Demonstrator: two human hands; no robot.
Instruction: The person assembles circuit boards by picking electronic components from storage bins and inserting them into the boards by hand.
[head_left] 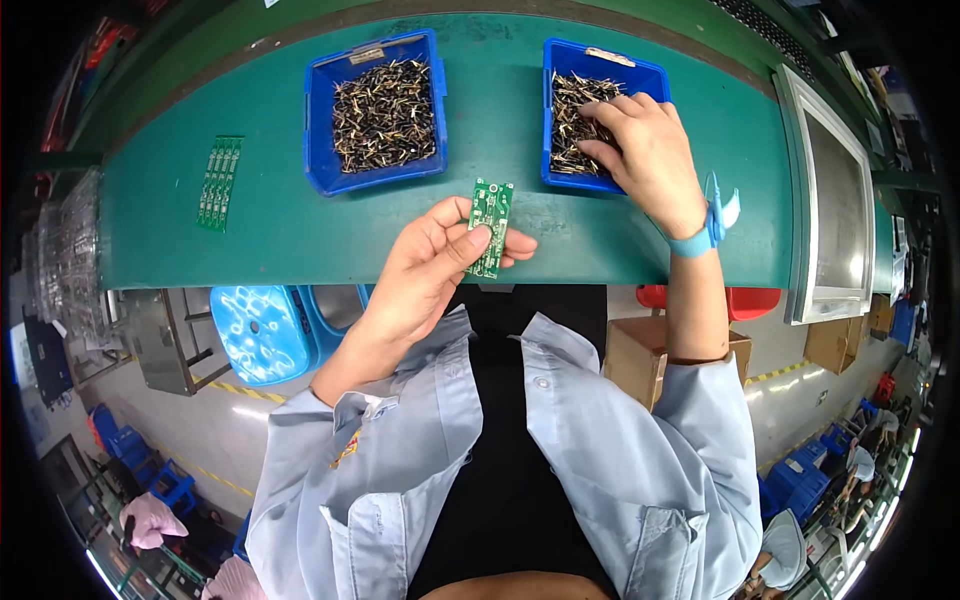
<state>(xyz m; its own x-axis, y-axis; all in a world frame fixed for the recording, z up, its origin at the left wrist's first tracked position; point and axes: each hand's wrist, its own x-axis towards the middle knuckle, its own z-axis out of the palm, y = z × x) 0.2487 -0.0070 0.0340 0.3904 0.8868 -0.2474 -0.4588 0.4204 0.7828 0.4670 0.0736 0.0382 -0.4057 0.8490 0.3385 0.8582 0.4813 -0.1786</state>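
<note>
My left hand (435, 255) pinches a green circuit board (493, 215) upright between thumb and fingers, above the front edge of the bench. Over the right blue bin (548, 120), my right hand (645, 150) reaches down to a heap of small black components with shiny metal leads (575, 110). Thumb and forefinger are apart there, and the other fingertips are partly hidden. A light-blue wrist strap (692, 243) circles my right wrist. The left blue bin (312, 130) holds a heap of similar leaded components (385, 115).
On the green bench (270, 230), several narrow circuit boards (220, 185) lie side by side at the left. A grey-framed panel (795, 200) stands at the right end. Below are a blue stool (255, 330) and a cardboard box (635, 355). Other people are behind at lower right.
</note>
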